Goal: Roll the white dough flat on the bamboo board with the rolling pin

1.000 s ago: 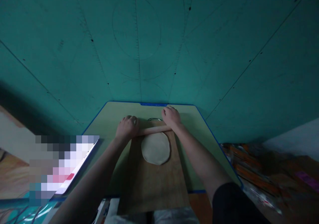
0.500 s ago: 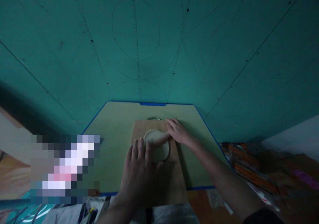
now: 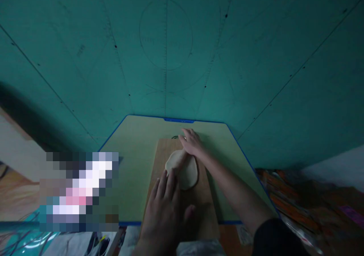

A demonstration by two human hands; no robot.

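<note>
The person's left hand (image 3: 163,214) lies palm down over the lower left part of a wooden cutting board (image 3: 200,216), its fingers straight and close together, pointing away from the body, and its thumb held out to the right. The fingertips reach the near left edge of a flat, roughly round sheet of pale dough (image 3: 190,177), where the near end of a rolling pin (image 3: 180,162) runs in beneath them. The pin lies slantwise across the dough, from that near left side up to the far right.

The right hand (image 3: 192,142) covers the pin's far end just beyond the dough, its fingers stretched out rather than curled, their tips close to the metal handle (image 3: 174,137) at the board's far edge. The dough thus lies between the two hands, on the far half of the board, most of its right side uncovered. The light is dim, and how the palms press on the pin cannot be told.

The board lies on a pale table (image 3: 136,153) with a blue rim, set against a green wall (image 3: 182,58) marked with drawn lines and circles.
</note>
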